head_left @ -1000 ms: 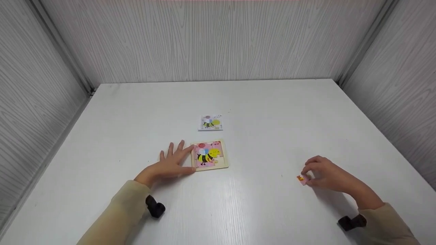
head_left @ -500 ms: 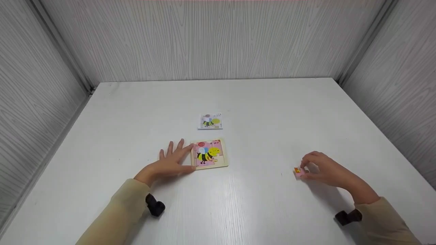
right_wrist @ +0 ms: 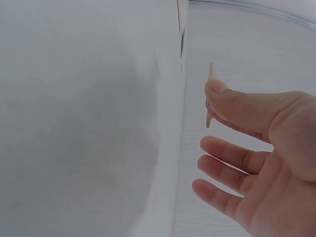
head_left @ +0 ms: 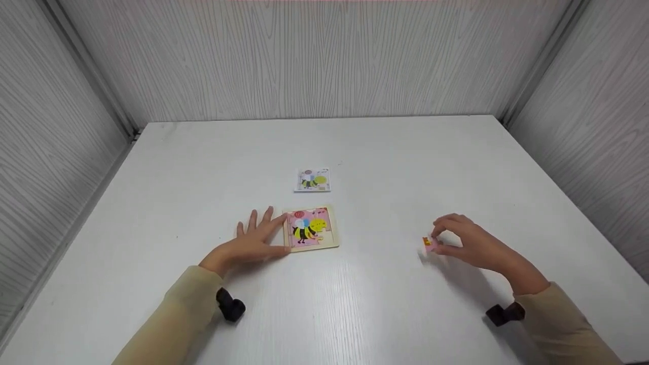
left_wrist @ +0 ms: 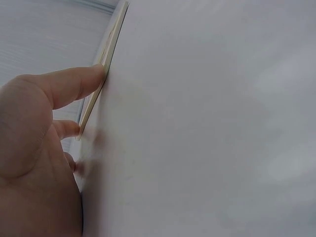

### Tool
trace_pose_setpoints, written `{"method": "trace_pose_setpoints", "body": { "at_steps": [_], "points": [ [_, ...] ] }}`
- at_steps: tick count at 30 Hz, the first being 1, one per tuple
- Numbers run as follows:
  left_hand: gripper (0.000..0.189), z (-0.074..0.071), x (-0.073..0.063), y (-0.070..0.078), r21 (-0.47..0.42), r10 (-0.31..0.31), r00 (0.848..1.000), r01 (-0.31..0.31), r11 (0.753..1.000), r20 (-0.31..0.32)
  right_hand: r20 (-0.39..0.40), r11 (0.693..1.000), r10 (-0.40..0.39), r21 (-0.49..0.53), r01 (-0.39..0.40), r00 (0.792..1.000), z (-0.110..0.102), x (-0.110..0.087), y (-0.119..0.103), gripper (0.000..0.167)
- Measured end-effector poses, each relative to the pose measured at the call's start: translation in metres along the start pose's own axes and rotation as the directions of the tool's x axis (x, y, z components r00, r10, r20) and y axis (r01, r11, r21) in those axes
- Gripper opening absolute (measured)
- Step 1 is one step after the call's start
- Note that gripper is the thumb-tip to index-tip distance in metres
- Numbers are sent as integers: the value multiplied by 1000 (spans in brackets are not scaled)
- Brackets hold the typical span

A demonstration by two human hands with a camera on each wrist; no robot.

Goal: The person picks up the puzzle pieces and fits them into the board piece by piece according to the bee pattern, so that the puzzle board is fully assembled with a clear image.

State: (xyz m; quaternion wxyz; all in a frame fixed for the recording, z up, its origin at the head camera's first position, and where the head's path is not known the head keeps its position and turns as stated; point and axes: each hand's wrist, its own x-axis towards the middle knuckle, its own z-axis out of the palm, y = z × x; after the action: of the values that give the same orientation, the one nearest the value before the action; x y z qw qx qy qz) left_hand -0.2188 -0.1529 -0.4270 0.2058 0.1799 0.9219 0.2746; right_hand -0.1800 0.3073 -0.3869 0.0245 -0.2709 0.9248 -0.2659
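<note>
A square wooden puzzle tray (head_left: 328, 239) lies near the middle of the table, its bee picture mostly filled with pieces. Bare wood shows at its lower right corner. My left hand (head_left: 253, 246) is spread out at the tray's left side, thumb and index finger touching its edge. The left wrist view shows the thumb (left_wrist: 81, 84) against the tray's side. Off to the right, my right hand (head_left: 471, 246) pinches a small pink puzzle piece (head_left: 428, 244) with an orange-yellow mark. In the right wrist view the piece (right_wrist: 209, 120) stands edge-on above the table, the other fingers held loosely apart from it.
Behind the tray lies a smaller square card (head_left: 313, 180) printed with the same bee picture. The white table (head_left: 385, 304) is bounded by grey wood-grain panels at the back (head_left: 324, 61) and on both sides. A black wrist device sits at each sleeve.
My right hand has moved left and away from me, carrying the pinched puzzle piece towards the tray. The left hand and the tray have stayed in place.
</note>
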Motion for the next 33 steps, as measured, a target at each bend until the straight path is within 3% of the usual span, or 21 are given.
{"method": "trace_pose_setpoints", "body": {
  "at_steps": [15,23,33],
  "points": [
    [85,-2,-2,2,-2,21,1000,-21,1000,1,37,993,-102,59,99,994,17,40,-22,13],
    [85,-3,-1,-1,-4,17,1000,-17,1000,10,55,979,-194,73,189,979,29,66,-37,12],
    [86,-1,-2,-1,-18,19,1000,-19,1000,9,117,985,-172,39,169,978,44,96,-58,17]
  ]
}}
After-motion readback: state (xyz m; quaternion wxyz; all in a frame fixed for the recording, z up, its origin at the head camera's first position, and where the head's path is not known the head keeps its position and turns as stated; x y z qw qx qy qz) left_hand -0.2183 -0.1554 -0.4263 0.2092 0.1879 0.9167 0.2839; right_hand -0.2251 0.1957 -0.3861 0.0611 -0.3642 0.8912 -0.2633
